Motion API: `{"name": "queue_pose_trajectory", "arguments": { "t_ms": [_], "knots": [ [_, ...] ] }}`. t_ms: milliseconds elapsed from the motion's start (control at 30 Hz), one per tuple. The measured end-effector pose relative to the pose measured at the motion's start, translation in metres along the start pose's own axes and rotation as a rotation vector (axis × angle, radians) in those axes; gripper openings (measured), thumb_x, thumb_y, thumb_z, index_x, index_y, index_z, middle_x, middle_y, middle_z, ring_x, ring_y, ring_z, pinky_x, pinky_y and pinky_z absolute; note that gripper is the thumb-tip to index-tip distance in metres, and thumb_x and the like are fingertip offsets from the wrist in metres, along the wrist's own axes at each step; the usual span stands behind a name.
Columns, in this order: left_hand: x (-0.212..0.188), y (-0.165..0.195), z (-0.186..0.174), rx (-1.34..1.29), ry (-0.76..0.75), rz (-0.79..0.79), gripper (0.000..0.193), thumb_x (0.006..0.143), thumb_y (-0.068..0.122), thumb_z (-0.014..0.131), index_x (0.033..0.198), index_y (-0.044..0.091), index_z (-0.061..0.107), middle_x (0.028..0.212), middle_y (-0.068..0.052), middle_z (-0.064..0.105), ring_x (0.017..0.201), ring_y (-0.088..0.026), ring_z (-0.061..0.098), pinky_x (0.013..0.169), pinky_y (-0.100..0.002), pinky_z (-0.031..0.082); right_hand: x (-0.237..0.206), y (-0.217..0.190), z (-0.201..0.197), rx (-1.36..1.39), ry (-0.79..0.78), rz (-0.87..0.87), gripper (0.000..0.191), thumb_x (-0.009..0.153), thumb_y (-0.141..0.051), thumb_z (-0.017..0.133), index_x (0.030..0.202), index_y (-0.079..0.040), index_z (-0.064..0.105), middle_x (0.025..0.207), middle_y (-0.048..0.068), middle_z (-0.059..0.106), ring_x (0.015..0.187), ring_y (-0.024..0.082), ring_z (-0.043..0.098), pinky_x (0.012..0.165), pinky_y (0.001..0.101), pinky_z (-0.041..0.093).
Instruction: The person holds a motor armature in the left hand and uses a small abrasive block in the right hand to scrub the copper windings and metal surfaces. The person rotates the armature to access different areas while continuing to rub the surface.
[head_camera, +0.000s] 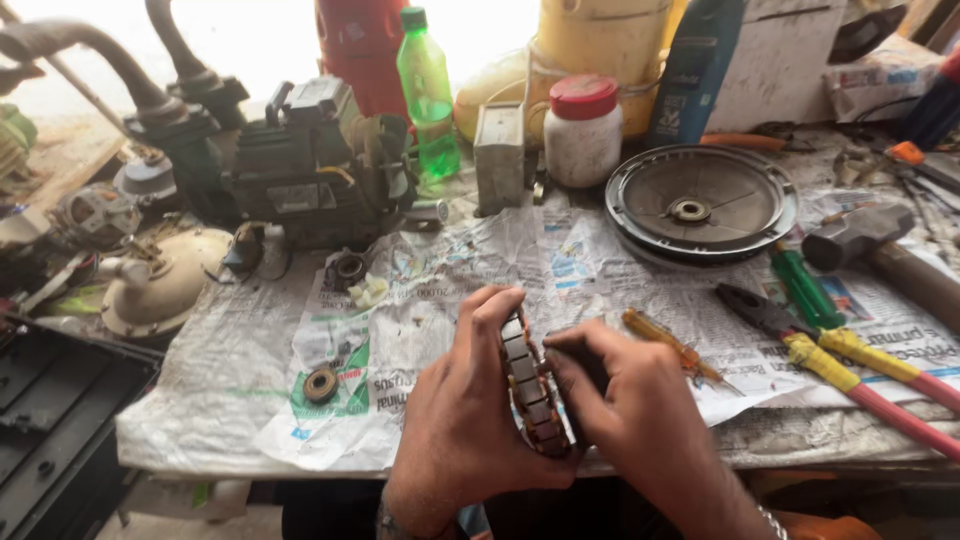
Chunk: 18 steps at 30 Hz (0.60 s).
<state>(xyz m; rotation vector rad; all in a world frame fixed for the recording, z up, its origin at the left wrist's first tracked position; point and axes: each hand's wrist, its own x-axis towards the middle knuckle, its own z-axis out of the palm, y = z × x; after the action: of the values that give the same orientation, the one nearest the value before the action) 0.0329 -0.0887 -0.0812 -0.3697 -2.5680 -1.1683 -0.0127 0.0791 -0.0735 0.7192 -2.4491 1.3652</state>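
My left hand (462, 405) and my right hand (628, 415) together hold a round metal motor stator (530, 385) on edge, just above the near edge of the newspaper-covered bench (250, 370). Its slotted laminated rim faces me, with coppery windings at the bottom. The left hand's fingers wrap over its top and left side. Fingers of the right hand press on its right face, which is hidden from me.
A bearing (321, 384) and a small ring part (347, 270) lie left on the paper. Right of my hands: yellow screwdriver (672, 345), pliers with yellow-red handles (850, 370), green screwdriver (806, 290), hammer (880, 250). Behind: round cover plate (700, 205), white jar (582, 130), green bottle (428, 95), dark pump motor (310, 165).
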Motion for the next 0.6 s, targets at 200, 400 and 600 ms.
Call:
{"name": "queue_pose_trajectory", "arguments": {
  "t_ms": [200,400,600],
  "knots": [
    [0.0,-0.001,0.002,-0.026,0.031,0.033,0.128,0.037,0.034,0.097,0.147,0.012,0.035,0.149,-0.014,0.05,0.107,-0.039,0.07,0.084,-0.046,0.06,0.007,-0.009,-0.001,-0.066,-0.038,0.106,0.021,0.09,-0.022,0.069,0.095,-0.002,0.074,0.072,0.015,0.076,0.061,0.024,0.076,0.056,0.0363,0.055],
    [0.001,0.0,0.001,0.067,0.066,0.083,0.136,0.031,0.037,0.099,0.147,0.011,0.034,0.15,-0.017,0.047,0.112,-0.043,0.067,0.081,-0.048,0.058,0.002,-0.006,-0.002,-0.106,-0.036,0.041,0.019,0.09,-0.02,0.069,0.097,-0.004,0.075,0.074,0.017,0.076,0.066,0.029,0.075,0.06,0.0362,0.054],
    [0.002,0.005,0.002,0.07,-0.007,-0.029,0.128,0.037,0.036,0.097,0.146,0.014,0.032,0.149,-0.013,0.047,0.108,-0.041,0.067,0.081,-0.049,0.058,-0.016,0.021,-0.005,-0.079,-0.054,0.04,0.019,0.087,-0.014,0.07,0.103,-0.004,0.074,0.081,0.013,0.079,0.073,0.021,0.077,0.064,0.0317,0.055]
  ]
}}
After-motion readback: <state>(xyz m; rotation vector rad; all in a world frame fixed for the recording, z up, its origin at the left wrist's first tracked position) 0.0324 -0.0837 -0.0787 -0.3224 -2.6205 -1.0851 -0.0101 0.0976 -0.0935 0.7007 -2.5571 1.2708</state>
